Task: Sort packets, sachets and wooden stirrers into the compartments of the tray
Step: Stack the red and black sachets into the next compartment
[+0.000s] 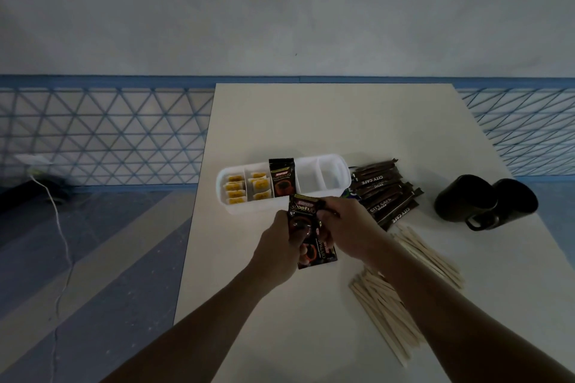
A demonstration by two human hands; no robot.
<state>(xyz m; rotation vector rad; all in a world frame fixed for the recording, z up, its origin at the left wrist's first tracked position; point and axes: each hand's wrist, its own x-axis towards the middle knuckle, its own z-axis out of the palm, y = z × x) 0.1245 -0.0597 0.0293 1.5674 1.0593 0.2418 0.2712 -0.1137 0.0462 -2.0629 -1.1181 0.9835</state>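
A white tray [311, 162] with several compartments lies across the table. Its two left compartments hold yellow sachets [245, 187]. One black coffee packet [281, 178] stands upright in the middle compartment; the two right compartments look empty. Just in front of the tray, my left hand [280, 242] and my right hand [345, 227] both grip black coffee packets [306, 216], one upright between my hands and another [317, 253] below them. Brown sugar stick sachets [385, 193] are piled right of the tray. Wooden stirrers [389, 298] lie scattered under my right forearm.
Two black mugs [485, 202] lie on their sides at the table's right. The white table [342, 121] ends at the left around the tray's left end, with floor and a white cable [62, 236] beyond. A wall stands behind.
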